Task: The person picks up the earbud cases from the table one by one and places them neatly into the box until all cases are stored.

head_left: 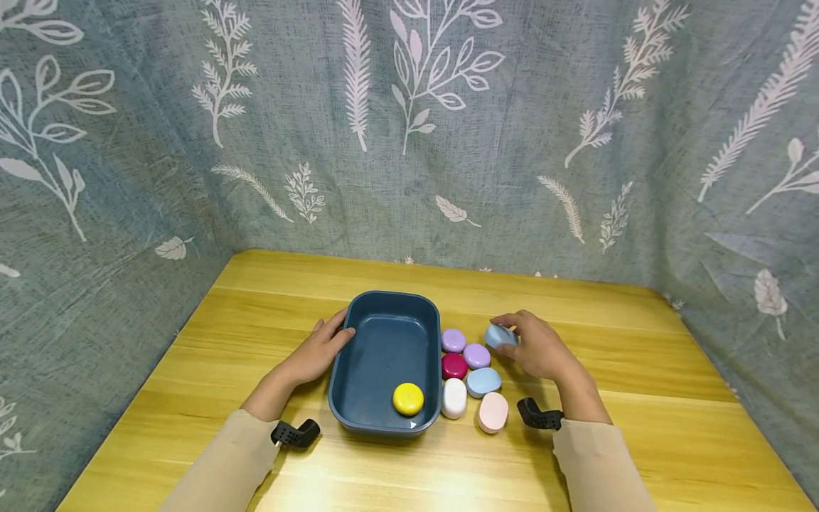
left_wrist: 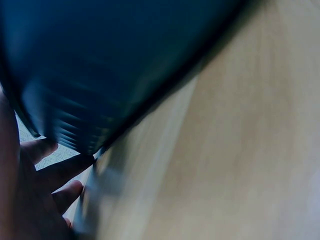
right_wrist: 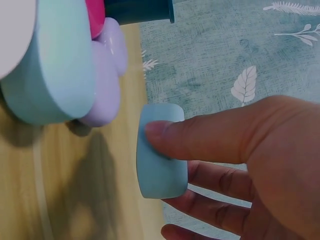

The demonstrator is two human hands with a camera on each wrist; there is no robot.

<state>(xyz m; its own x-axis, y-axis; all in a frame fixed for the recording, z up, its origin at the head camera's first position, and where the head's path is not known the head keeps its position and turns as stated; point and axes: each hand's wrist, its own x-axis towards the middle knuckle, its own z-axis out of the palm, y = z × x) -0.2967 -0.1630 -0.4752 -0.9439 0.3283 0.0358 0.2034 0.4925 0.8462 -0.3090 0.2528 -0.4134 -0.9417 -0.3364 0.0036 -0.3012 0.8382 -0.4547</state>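
Note:
A dark blue tub (head_left: 387,310) stands on the wooden table, with a yellow round case (head_left: 408,398) inside near its front. My left hand (head_left: 322,348) rests with straight fingers against the tub's left wall (left_wrist: 100,75). My right hand (head_left: 534,345) pinches a light blue case (head_left: 498,336) between thumb and fingers, just off the table to the right of the tub. In the right wrist view the thumb (right_wrist: 200,137) presses on the light blue case (right_wrist: 160,165).
Beside the tub's right wall lie two lilac cases (head_left: 453,340), a magenta one (head_left: 454,366), a white one (head_left: 454,398), a pale blue one (head_left: 483,382) and a pink one (head_left: 493,412). A leaf-patterned cloth backdrop (head_left: 409,128) encloses the table on three sides.

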